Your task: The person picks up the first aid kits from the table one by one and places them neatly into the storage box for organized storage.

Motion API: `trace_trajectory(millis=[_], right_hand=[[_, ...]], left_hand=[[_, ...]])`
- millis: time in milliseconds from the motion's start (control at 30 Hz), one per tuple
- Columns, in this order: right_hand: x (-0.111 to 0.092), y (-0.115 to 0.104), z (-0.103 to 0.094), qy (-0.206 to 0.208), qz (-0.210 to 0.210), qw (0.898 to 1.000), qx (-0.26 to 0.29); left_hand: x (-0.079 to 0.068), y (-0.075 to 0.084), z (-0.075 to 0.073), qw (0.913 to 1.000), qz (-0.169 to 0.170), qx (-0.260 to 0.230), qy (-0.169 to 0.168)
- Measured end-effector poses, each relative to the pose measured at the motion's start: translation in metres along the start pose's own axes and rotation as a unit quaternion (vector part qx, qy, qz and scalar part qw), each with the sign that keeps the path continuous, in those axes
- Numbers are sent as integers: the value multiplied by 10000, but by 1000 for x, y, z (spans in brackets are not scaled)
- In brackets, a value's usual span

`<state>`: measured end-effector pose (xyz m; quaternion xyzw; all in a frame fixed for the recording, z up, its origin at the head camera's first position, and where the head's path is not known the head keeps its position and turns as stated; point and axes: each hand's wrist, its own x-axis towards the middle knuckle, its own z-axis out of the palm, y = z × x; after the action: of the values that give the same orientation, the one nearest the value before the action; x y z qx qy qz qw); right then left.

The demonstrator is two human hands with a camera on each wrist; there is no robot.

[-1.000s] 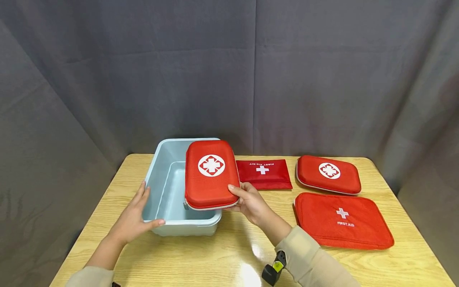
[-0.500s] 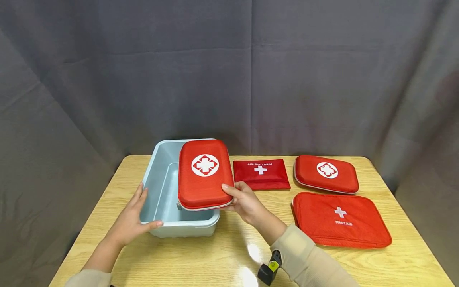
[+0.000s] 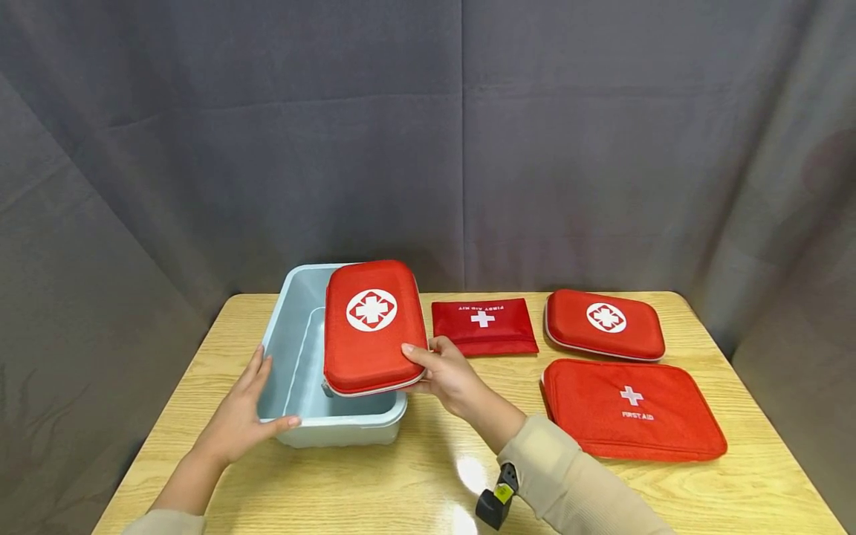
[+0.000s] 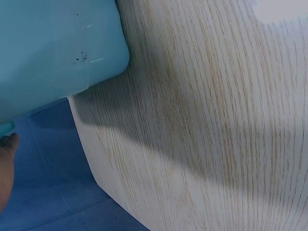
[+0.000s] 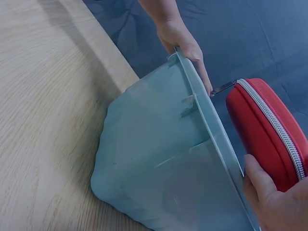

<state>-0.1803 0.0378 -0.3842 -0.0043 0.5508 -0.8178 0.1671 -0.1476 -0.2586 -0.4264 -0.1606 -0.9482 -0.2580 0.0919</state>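
My right hand (image 3: 451, 377) grips a red zippered first aid case (image 3: 374, 357) by its near right corner, thumb on top and fingers beneath. A white round cross emblem marks its lid. The case hangs tilted over a light blue plastic bin (image 3: 334, 437) and covers much of its opening. In the right wrist view, the case's silver zipper (image 5: 272, 120) shows just beyond the bin's rim. My left hand (image 3: 237, 416) rests at the bin's near left corner, fingers fairly straight along the left side and thumb at the front rim.
Right of the bin lies a flat, dark red first aid pouch (image 3: 484, 327). Farther right are a smaller red hard case (image 3: 605, 338) and, nearer, a large red first aid bag (image 3: 635, 427). The wooden table (image 3: 374, 490) meets a grey curtain (image 3: 428, 148) behind.
The held case has drifted slightly left over the bin with my right hand. My left hand keeps its place at the bin's corner, and the whole view has shifted a little.
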Motion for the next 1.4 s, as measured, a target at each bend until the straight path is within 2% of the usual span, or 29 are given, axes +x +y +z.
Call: trace_trajectory(millis=[467, 1400], right_hand=[[8, 0, 18, 128, 70, 9999, -2], [21, 9, 44, 535, 301, 9974, -371]], left_hand=[[0, -3, 1, 9999, 75, 76, 27], [-1, -1, -1, 9999, -22, 138, -28]])
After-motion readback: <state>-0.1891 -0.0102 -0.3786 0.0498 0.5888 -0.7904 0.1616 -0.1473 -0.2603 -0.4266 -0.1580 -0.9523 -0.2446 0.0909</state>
